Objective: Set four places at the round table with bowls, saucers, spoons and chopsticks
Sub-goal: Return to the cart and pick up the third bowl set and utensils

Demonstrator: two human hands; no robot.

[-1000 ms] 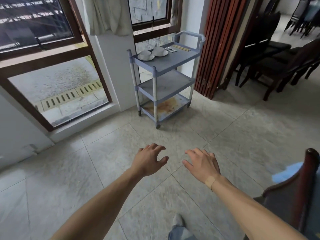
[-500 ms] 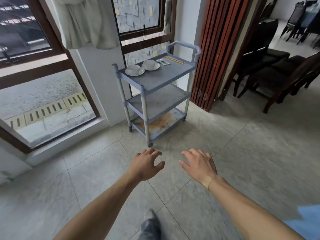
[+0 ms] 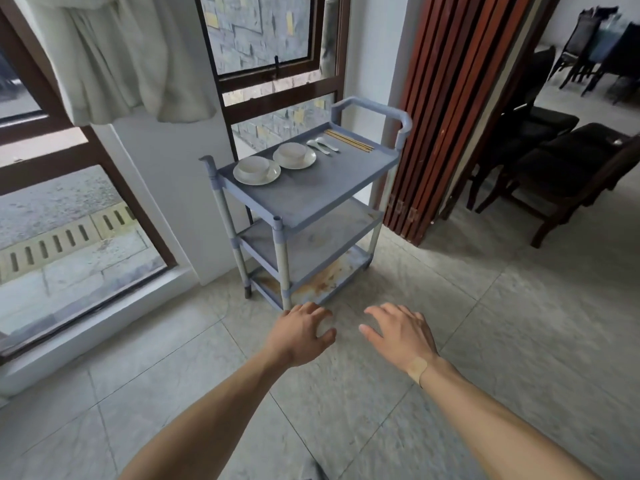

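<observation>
Here the cart (image 3: 311,192) top carries two bowls on saucers, spoons, chopsticks; both hands' fingers loosely spread, holding nothing.

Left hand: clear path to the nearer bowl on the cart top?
Probably yes. The left hand is empty, nothing covers the nearer bowl on the cart, but it hangs low and short, so a step closer looks needed.
</observation>
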